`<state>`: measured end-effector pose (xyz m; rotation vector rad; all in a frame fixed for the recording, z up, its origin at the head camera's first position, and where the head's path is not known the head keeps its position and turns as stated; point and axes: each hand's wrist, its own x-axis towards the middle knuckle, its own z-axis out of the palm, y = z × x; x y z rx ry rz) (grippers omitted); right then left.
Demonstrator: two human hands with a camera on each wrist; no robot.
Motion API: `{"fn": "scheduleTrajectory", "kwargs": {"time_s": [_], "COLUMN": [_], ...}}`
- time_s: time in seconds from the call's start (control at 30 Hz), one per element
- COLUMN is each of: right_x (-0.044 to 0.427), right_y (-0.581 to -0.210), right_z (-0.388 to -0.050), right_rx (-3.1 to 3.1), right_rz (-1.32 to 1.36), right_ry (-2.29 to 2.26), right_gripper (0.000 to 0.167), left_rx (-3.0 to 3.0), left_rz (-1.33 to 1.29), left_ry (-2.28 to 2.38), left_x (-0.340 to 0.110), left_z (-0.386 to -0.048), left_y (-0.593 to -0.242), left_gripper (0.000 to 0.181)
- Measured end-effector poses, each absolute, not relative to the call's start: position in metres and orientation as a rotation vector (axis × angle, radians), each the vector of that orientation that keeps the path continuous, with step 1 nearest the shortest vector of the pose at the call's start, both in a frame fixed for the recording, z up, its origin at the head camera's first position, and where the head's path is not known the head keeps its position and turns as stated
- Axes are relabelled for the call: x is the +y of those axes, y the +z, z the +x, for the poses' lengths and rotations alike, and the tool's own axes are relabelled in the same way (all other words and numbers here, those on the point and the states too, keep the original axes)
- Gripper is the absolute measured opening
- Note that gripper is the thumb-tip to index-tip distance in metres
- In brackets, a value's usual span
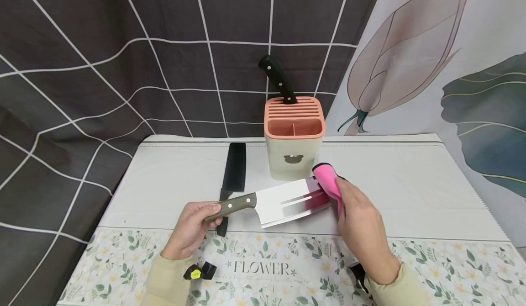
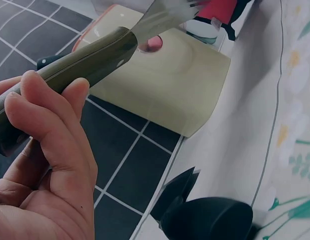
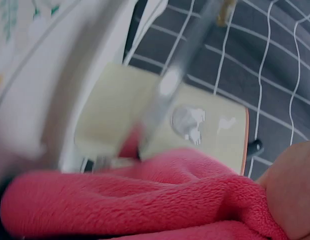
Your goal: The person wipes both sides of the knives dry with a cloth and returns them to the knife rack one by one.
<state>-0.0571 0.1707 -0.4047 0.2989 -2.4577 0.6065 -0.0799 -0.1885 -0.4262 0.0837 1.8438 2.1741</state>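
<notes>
Green-handled knife point(image 1: 283, 201) is held up over the table point(image 1: 411, 187): left hand point(image 1: 191, 228) grips its handle, right hand point(image 1: 361, 219) grasps a pink cloth point(image 1: 327, 180) at the blade's far end. I'd worry about cuts: if the cloth bunches or slips, fingertips could meet the edge; a loose left grip could let the knife twist. Around, left to right: black knife point(image 1: 236, 166) lies beneath the green handle, could get knocked; pale knife holder point(image 1: 287, 157), one black handle point(image 1: 278, 78) sticking up, stands just behind, limiting backward room.
</notes>
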Motion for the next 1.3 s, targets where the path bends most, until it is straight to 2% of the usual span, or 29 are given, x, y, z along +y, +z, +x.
{"fn": "scheduleTrajectory", "kwargs": {"time_s": [0.37,0.53,0.8,0.97,1.3], "right_x": [0.18,0.172,0.151,0.132,0.1], "right_y": [-0.393,-0.386,-0.378,-0.383,-0.399], "right_z": [-0.055,-0.049,-0.041,-0.04,-0.029], "right_rx": [-2.305,-2.233,-2.126,-2.053,-2.168], "right_rz": [0.205,0.213,0.334,0.461,0.636], "right_ry": [0.618,0.641,0.697,0.692,0.672], "right_gripper": [0.054,0.052,0.045,0.034,0.04], "left_rx": [1.905,1.91,1.885,1.865,1.826], "left_rz": [0.012,0.003,-0.002,-0.004,0.042], "left_ry": [2.149,2.143,2.159,2.183,2.182], "left_x": [-0.187,-0.185,-0.179,-0.176,-0.173], "left_z": [-0.081,-0.082,-0.081,-0.081,-0.08], "left_y": [-0.426,-0.428,-0.433,-0.434,-0.433], "left_gripper": [0.026,0.025,0.018,0.015,0.015]}}
